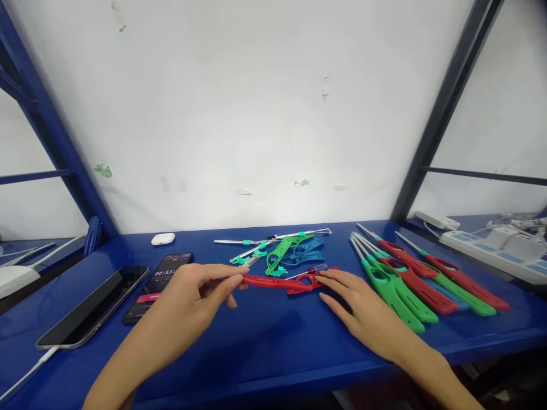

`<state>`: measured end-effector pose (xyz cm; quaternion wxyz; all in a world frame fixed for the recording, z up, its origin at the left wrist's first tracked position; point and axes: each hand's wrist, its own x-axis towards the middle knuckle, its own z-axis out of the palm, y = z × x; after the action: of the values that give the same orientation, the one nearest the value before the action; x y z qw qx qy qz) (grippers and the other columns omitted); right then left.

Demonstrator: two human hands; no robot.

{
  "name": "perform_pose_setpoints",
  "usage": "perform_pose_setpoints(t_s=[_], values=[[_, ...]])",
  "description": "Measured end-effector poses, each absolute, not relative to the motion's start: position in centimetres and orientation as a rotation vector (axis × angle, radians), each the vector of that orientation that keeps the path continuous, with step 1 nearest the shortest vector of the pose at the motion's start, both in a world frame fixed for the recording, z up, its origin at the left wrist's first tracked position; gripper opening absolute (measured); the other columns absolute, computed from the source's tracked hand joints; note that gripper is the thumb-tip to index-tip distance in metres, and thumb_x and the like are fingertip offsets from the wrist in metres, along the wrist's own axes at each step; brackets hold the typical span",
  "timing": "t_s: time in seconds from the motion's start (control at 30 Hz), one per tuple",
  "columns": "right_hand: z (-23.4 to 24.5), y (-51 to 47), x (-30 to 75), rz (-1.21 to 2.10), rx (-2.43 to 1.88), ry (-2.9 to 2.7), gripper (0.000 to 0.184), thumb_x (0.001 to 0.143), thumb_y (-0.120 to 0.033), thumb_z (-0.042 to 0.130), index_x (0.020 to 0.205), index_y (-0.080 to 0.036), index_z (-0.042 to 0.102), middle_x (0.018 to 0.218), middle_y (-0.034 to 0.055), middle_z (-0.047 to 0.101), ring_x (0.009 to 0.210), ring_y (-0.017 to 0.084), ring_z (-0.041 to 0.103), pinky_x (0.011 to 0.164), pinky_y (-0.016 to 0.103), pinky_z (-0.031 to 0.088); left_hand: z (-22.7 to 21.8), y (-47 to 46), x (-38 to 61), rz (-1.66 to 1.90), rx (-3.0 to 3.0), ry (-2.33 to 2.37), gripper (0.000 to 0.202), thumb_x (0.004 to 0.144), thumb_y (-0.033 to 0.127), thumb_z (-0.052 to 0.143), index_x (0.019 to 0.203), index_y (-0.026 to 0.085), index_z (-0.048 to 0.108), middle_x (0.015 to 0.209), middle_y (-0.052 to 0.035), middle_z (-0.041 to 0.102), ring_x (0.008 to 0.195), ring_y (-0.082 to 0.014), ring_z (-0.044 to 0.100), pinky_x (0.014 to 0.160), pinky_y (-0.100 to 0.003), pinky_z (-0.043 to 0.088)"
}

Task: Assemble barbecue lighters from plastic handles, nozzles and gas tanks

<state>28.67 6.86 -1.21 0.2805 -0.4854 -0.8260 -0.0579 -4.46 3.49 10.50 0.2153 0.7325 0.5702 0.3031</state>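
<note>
A red lighter handle shell [273, 282], long and hollow with a ring-shaped opening, is held level above the blue table. My left hand [200, 296] pinches its left end between thumb and fingers. At the shell's other end, my right hand [359, 302] has its fingers stretched out and its thumb apart, the fingertips touching red plastic there. Part of that red plastic is hidden under the fingers. Just behind lies a screwdriver [317, 267] with a dark purplish handle. Beyond it are a green handle shell [280, 253], blue handle shells [305, 255] and metal lighter tubes [233, 242] with teal parts.
Several long-necked lighters with red, green and blue handles [427, 279] lie in a heap at the right. Two phones [96, 307] [168, 270] and a white earbud case [163, 238] rest at the left. A white power strip [496, 250] stands beyond the right frame post.
</note>
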Motion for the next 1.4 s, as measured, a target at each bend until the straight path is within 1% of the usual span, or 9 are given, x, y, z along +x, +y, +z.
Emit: perform_pose_setpoints(t_s=[0.1,0.3,0.47,0.7,0.83,0.9,0.97,1.03,1.4], values=[[-1.6,6.9,28.9,-0.163,-1.288,-2.174,0.038,0.106,-0.038,0.054,0.141,-0.032,0.064,0.14,0.0069,0.07,0.134,0.031,0.063,0.113,0.055,0.054,10.1,3.4,-3.8,0.737,2.112,1.491,0.043,0.104,0.054,0.049,0.101,0.028,0.083,0.086,-0.0011,0.08,0.08,-0.0222,0.068,0.071,-0.031,0.049],[-0.9,6.5,28.5,-0.117,-1.208,-2.195,0.033,0.107,-0.026,0.049,0.135,-0.031,0.065,0.133,0.0079,0.072,0.127,0.029,0.066,0.11,0.055,0.054,8.6,3.1,-2.6,0.496,2.3,1.432,0.033,0.105,0.041,0.051,0.127,0.036,0.076,0.114,0.0004,0.079,0.104,-0.0247,0.069,0.092,-0.036,0.048],[-0.6,6.3,28.3,-0.167,-1.182,-2.169,0.03,0.106,-0.022,0.049,0.128,-0.03,0.068,0.125,0.0087,0.074,0.117,0.029,0.069,0.102,0.053,0.058,8.0,3.1,-1.6,0.372,2.329,1.407,0.025,0.102,0.03,0.054,0.112,0.032,0.077,0.108,0.0005,0.078,0.101,-0.023,0.069,0.088,-0.033,0.047],[1.3,6.6,28.3,-0.392,-1.252,-2.095,0.029,0.105,-0.018,0.046,0.116,-0.024,0.073,0.112,0.0106,0.076,0.109,0.029,0.07,0.097,0.051,0.055,6.8,4.0,-0.8,0.282,2.361,1.378,0.019,0.096,0.023,0.058,0.106,0.026,0.074,0.103,-0.0037,0.073,0.097,-0.0239,0.066,0.081,-0.032,0.046],[4.5,11.2,28.5,-0.432,-1.343,-2.203,0.028,0.106,-0.019,0.048,0.123,-0.019,0.07,0.119,0.0129,0.074,0.113,0.03,0.067,0.102,0.052,0.053,6.6,4.0,-1.0,0.302,2.379,1.354,0.02,0.096,0.025,0.059,0.109,0.026,0.073,0.106,-0.0033,0.072,0.099,-0.0241,0.066,0.079,-0.032,0.045],[6.0,14.9,28.4,-0.418,-1.393,-2.328,0.027,0.105,-0.019,0.054,0.129,-0.018,0.067,0.123,0.0127,0.073,0.116,0.028,0.067,0.103,0.05,0.053,6.6,3.9,-1.0,0.304,2.377,1.359,0.02,0.095,0.025,0.06,0.109,0.026,0.073,0.106,-0.0033,0.072,0.099,-0.0241,0.065,0.078,-0.032,0.045],[6.9,18.8,28.3,-0.401,-1.465,-2.446,0.031,0.103,-0.027,0.064,0.132,-0.018,0.064,0.13,0.0108,0.068,0.117,0.027,0.067,0.1,0.051,0.056,6.7,3.8,-1.0,0.296,2.358,1.379,0.021,0.095,0.026,0.06,0.111,0.027,0.073,0.106,-0.0035,0.071,0.099,-0.0244,0.065,0.078,-0.032,0.045],[7.1,22.1,28.2,-0.37,-1.546,-2.549,0.034,0.102,-0.035,0.067,0.132,-0.019,0.064,0.134,0.0112,0.066,0.113,0.026,0.068,0.095,0.048,0.059,6.9,3.7,-1.1,0.279,2.324,1.404,0.024,0.095,0.026,0.059,0.115,0.027,0.073,0.107,-0.0039,0.071,0.099,-0.0249,0.065,0.079,-0.033,0.046],[6.1,26.8,29.9,-0.287,-1.552,-2.748,0.033,0.102,-0.035,0.067,0.131,-0.019,0.064,0.133,0.0108,0.066,0.111,0.025,0.069,0.093,0.046,0.06,7.3,3.4,-1.1,0.252,2.266,1.461,0.033,0.094,0.024,0.064,0.125,0.028,0.072,0.109,-0.0062,0.072,0.103,-0.0278,0.066,0.085,-0.036,0.049]])
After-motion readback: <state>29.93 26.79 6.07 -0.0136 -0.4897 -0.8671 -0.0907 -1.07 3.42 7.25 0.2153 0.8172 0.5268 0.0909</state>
